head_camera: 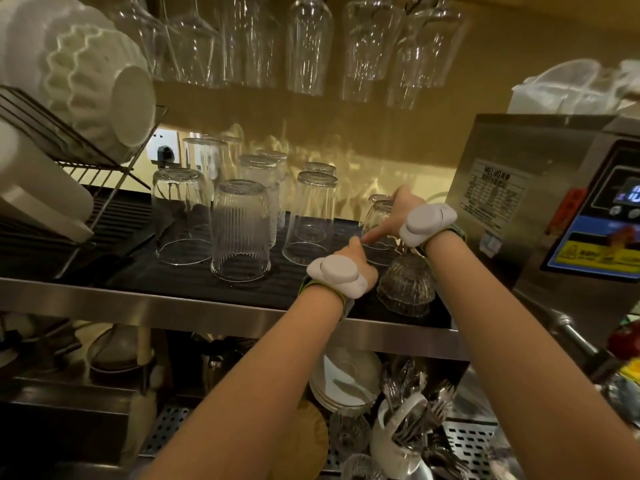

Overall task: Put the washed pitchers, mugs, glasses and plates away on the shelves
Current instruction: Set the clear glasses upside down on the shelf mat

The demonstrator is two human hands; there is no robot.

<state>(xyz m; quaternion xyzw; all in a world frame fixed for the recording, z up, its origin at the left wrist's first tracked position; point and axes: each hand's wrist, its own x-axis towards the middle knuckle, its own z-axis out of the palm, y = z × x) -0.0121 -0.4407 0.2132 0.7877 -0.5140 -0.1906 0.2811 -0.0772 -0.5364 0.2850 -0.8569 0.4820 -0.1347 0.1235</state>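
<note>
At far left, a white scalloped ceramic pitcher [93, 81] is being held on its side by a wire rack [86, 157]. Ribbed and smooth tumblers [240, 230] are being kept upside down on a black ridged mat [166, 268]. A small glass [379, 216] is being gripped by the right hand [398, 216]; the left hand [349, 259] is being held beside it, its grip not discernible. "MELIVIO" is being shown, blurred, on the steel machine [519, 161].
</note>
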